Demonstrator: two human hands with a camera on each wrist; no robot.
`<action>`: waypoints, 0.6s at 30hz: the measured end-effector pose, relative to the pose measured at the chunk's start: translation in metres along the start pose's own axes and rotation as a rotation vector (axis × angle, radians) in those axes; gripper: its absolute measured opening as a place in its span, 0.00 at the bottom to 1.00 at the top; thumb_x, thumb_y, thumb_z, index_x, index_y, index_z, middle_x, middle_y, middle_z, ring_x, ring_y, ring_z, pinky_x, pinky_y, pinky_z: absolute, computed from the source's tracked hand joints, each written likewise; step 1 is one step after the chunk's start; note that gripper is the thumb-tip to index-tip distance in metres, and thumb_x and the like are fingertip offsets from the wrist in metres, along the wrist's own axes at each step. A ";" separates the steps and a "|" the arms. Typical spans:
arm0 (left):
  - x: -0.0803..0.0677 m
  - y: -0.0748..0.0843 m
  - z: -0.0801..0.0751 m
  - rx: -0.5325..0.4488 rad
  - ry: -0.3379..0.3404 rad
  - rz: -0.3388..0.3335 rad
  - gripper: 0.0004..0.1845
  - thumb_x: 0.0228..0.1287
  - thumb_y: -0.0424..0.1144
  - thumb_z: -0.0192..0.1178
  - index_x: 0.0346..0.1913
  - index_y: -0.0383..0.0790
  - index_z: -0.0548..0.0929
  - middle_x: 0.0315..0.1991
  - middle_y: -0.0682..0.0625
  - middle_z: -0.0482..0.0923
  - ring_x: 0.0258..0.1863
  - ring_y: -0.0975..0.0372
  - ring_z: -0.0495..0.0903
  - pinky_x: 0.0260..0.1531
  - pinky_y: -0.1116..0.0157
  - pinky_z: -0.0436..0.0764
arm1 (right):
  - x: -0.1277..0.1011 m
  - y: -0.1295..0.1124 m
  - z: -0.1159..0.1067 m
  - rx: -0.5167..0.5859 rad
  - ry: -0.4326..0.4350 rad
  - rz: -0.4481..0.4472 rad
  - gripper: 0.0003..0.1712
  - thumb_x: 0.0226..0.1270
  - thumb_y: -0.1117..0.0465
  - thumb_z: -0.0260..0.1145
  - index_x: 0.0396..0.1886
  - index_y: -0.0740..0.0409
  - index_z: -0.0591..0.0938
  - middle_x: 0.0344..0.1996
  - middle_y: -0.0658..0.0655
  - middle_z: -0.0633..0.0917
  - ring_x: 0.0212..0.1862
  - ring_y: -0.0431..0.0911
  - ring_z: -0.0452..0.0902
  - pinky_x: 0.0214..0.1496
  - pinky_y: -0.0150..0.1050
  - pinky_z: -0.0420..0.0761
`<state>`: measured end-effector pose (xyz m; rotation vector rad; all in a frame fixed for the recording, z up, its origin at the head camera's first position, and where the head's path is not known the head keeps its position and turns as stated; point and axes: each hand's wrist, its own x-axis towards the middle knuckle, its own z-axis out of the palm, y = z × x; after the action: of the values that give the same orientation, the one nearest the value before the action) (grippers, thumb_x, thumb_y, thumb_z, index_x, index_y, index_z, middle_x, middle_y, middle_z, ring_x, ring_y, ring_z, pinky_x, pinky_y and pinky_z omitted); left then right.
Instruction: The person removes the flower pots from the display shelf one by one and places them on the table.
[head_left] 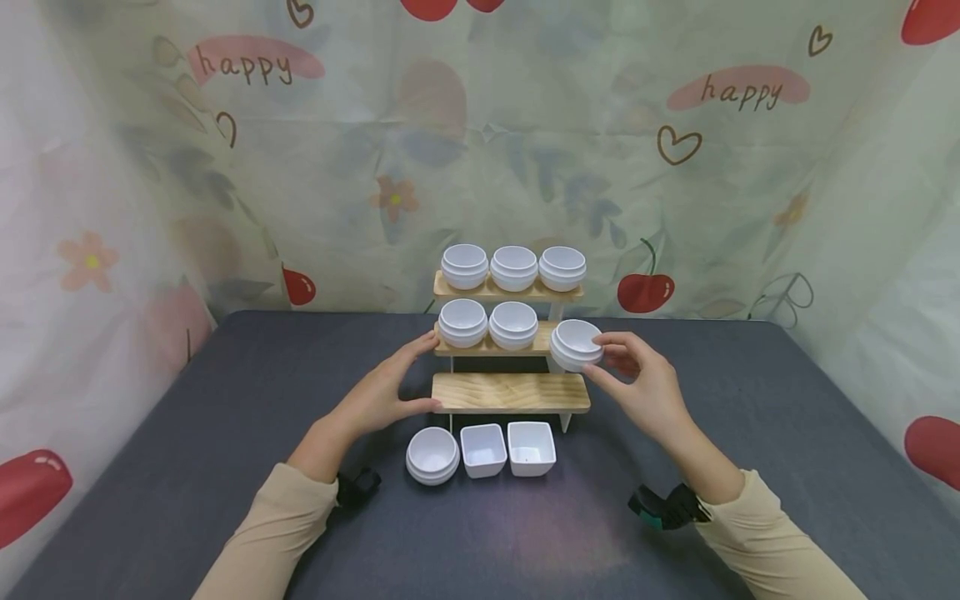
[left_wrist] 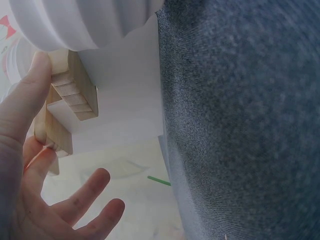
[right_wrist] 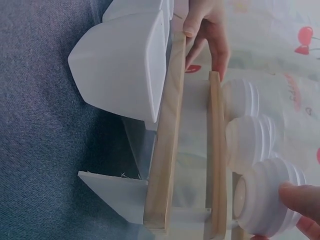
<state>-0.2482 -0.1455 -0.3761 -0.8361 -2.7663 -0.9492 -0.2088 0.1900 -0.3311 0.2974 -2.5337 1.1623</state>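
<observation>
My right hand [head_left: 637, 379] pinches a round white ribbed bowl [head_left: 576, 345] between thumb and fingers, at the right end of the middle shelf [head_left: 480, 351]. In the right wrist view this bowl [right_wrist: 265, 200] is slightly tilted, with part of its underside showing. On the left, my left hand [head_left: 382, 387] touches the ends of a three-tier wooden display stand. Its thumb is at the bottom shelf [head_left: 510, 393] and a fingertip at the middle one; other fingers spread free in the left wrist view. Two round bowls [head_left: 513, 325] sit on the middle shelf.
Three round bowls [head_left: 513, 267] line the top shelf [head_left: 487, 289]. In front of the stand, another round bowl [head_left: 432, 456] and two square bowls [head_left: 483, 451] stand on the dark tablecloth [head_left: 480, 542]. A printed curtain [head_left: 495, 167] hangs behind.
</observation>
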 end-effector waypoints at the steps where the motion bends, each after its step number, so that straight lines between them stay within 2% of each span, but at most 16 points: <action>1: 0.000 0.000 0.000 0.001 0.001 0.002 0.48 0.50 0.45 0.71 0.72 0.45 0.56 0.74 0.46 0.52 0.71 0.50 0.58 0.66 0.47 0.62 | -0.001 0.000 0.000 -0.002 -0.001 -0.001 0.22 0.57 0.61 0.70 0.51 0.59 0.76 0.45 0.65 0.83 0.50 0.57 0.80 0.55 0.52 0.79; 18: 0.000 0.001 0.000 0.002 0.000 -0.003 0.48 0.49 0.45 0.71 0.72 0.45 0.56 0.74 0.46 0.52 0.71 0.50 0.58 0.66 0.48 0.63 | -0.007 0.000 -0.002 -0.010 -0.001 -0.015 0.20 0.58 0.60 0.69 0.50 0.59 0.77 0.43 0.64 0.84 0.48 0.56 0.81 0.53 0.52 0.79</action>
<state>-0.2477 -0.1451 -0.3756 -0.8325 -2.7690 -0.9473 -0.2017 0.1919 -0.3323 0.3137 -2.5327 1.1438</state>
